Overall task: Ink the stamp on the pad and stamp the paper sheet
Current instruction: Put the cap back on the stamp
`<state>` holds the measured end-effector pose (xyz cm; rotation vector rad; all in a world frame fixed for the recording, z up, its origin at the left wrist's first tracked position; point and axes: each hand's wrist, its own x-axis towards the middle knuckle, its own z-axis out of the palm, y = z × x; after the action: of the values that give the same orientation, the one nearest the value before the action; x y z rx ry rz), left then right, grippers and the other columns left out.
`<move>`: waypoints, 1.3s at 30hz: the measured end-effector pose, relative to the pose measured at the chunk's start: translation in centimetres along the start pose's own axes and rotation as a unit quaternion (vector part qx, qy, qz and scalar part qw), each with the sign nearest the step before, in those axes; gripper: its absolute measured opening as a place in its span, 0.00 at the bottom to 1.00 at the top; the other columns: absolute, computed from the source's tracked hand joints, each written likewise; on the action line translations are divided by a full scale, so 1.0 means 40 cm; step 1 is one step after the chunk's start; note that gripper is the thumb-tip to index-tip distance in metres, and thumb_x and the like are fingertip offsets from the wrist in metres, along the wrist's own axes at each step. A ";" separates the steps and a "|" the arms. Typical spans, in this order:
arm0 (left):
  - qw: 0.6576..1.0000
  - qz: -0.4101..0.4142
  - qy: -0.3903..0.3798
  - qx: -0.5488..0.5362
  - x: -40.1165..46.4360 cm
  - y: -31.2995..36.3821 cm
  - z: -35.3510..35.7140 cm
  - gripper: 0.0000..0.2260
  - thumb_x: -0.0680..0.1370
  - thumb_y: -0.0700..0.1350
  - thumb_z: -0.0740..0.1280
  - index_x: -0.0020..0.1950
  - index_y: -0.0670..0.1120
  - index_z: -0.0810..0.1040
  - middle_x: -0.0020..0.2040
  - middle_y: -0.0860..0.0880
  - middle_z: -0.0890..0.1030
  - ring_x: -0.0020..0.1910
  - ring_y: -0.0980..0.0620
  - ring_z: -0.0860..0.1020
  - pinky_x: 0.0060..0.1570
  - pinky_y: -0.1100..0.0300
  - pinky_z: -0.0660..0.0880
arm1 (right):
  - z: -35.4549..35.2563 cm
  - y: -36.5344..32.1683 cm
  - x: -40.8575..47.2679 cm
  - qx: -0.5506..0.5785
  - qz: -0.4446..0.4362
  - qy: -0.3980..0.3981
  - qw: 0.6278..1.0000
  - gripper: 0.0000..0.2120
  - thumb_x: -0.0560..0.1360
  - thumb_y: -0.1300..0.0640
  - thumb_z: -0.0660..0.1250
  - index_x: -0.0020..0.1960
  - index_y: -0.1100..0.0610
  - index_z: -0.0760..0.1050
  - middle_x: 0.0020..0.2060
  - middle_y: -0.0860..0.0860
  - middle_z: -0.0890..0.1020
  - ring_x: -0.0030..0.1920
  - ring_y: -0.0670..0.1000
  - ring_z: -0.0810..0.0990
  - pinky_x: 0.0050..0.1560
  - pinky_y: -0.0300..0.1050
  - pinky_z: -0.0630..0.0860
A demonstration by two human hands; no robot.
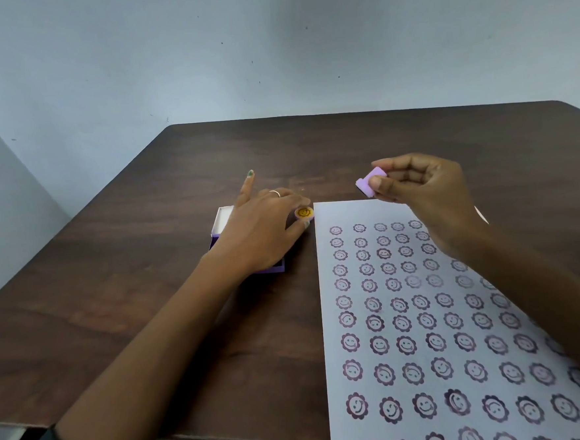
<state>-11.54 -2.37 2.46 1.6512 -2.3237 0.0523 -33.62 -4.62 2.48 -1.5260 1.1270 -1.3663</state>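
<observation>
My left hand (261, 228) reaches over the purple ink pad box (277, 268) and hides most of it. Its thumb and a finger pinch a small round stamp (304, 213) with a yellow smiley top, which stands on the table just left of the paper's top corner; the index finger sticks up. My right hand (423, 190) hovers above the far edge of the paper sheet (327, 286) and holds a small lilac cap-like piece (368, 180) between thumb and fingers. The white sheet is covered with rows of purple flower-smiley prints.
The dark wooden table (150, 298) ends at a pale wall behind. The box's white lid (222, 219) stands open at the far left of the box. The paper runs off the table's near edge at the right.
</observation>
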 end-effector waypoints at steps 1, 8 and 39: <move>1.000 -0.001 0.003 0.008 0.000 0.003 0.002 0.16 0.80 0.52 0.58 0.67 0.52 0.72 0.66 0.52 0.76 0.65 0.51 0.72 0.73 0.52 0.36 | 0.001 0.000 -0.001 -0.001 0.001 0.000 1.000 0.14 0.67 0.59 0.74 0.52 0.57 0.79 0.45 0.54 0.85 0.46 0.51 0.84 0.51 0.46 0.81; 0.998 -0.002 0.033 0.059 0.004 0.013 0.003 0.16 0.80 0.55 0.57 0.65 0.55 0.74 0.62 0.50 0.78 0.65 0.50 0.70 0.74 0.52 0.38 | 0.003 -0.004 0.001 -0.021 0.002 -0.005 1.000 0.15 0.67 0.59 0.74 0.53 0.59 0.79 0.46 0.57 0.84 0.48 0.54 0.83 0.53 0.51 0.80; 0.803 -0.145 0.084 -0.572 0.001 0.089 0.007 0.11 0.75 0.43 0.69 0.58 0.46 0.79 0.49 0.50 0.84 0.45 0.56 0.84 0.46 0.65 0.80 | 0.021 -0.019 -0.020 0.088 0.028 -0.080 0.993 0.18 0.60 0.54 0.74 0.49 0.56 0.78 0.46 0.55 0.84 0.44 0.51 0.83 0.43 0.40 0.80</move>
<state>-14.93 -1.24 2.67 1.1838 -1.3535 -1.0072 -32.71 -3.64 2.85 -1.4393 0.9182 -1.2468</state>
